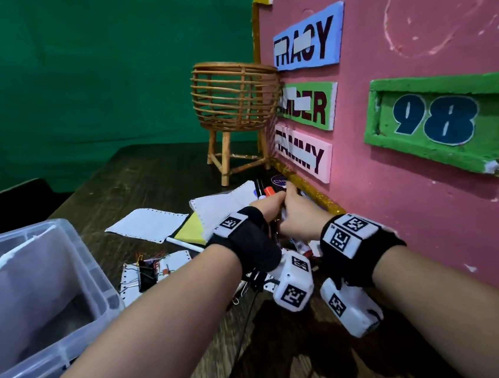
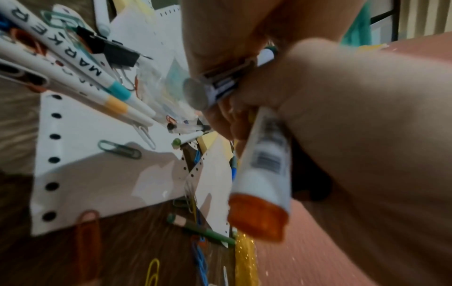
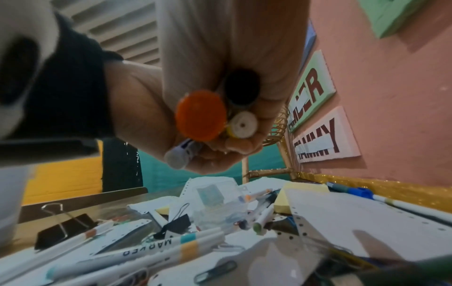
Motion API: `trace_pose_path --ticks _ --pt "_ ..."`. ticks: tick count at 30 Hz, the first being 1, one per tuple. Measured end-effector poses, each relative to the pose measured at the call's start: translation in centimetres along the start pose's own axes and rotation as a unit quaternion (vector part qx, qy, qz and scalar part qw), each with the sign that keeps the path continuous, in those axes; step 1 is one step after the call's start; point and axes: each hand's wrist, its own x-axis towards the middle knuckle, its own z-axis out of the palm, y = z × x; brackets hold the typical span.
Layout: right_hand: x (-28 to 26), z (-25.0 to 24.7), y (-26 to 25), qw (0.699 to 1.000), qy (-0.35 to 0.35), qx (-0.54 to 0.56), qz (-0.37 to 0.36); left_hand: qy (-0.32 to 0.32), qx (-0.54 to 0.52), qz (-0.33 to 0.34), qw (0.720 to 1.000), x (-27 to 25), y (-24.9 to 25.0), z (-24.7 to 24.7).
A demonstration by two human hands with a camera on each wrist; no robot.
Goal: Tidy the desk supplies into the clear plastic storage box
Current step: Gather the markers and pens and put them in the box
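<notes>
Both my hands meet close to the pink wall, wrapped round one bundle of markers (image 1: 265,191). My left hand (image 1: 270,206) grips it from the left and my right hand (image 1: 295,214) from the right. The right wrist view shows the bundle end-on: an orange cap (image 3: 200,116), a black end (image 3: 242,87), a white end (image 3: 244,123). In the left wrist view the orange-capped marker (image 2: 264,174) juts from the fist. The clear plastic storage box (image 1: 62,239) stands open at the left. More markers (image 3: 146,249) lie loose on the desk.
Punched paper sheets (image 1: 150,224), a yellow sticky pad (image 1: 191,230), black binder clips (image 3: 63,230), paper clips (image 2: 119,149), a green pencil (image 2: 200,228) and a small clear case (image 3: 215,197) litter the dark desk. A wicker basket on legs (image 1: 234,98) stands behind. The pink board (image 1: 426,185) bounds the right.
</notes>
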Motion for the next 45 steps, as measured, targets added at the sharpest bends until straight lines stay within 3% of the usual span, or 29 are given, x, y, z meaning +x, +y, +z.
trace_pose_path --ticks 2,6,12,17,21,26,37,42,45 --pt "0.0 0.0 -0.1 1.0 -0.027 -0.001 -0.012 0.021 -0.011 -0.008 1.0 -0.1 0.0 -0.3" --pt "0.0 -0.1 -0.1 0.996 -0.082 0.042 -0.007 0.123 -0.024 0.014 0.992 0.5 -0.3 -1.3" --pt "1.0 -1.3 2.4 0.992 -0.124 -0.006 0.038 0.164 -0.104 0.038 0.98 2.1 0.4 -3.5" --pt "4.0 -3.8 4.3 0.986 -0.11 -0.061 0.106 0.155 -0.108 0.044 0.981 4.1 1.8 -4.1" --pt "7.2 -6.8 5.3 0.983 -0.048 -0.132 0.117 0.139 -0.106 0.036 0.984 6.0 2.9 -3.2" --pt "11.5 -4.6 8.2 0.974 0.02 -0.189 0.121 0.159 -0.098 0.065 0.98 8.3 3.2 -2.5" --pt "15.3 -0.7 12.9 0.937 -0.056 -0.33 0.098 0.173 -0.053 0.07 0.981 10.1 2.6 -1.9" --pt "15.4 -1.1 13.2 0.959 0.012 -0.259 0.112 0.175 -0.054 0.062 0.981 10.0 1.7 -1.4" --pt "14.9 -1.3 12.8 0.958 0.027 -0.258 0.124 0.182 -0.039 0.063 0.98 9.7 1.1 -1.5"
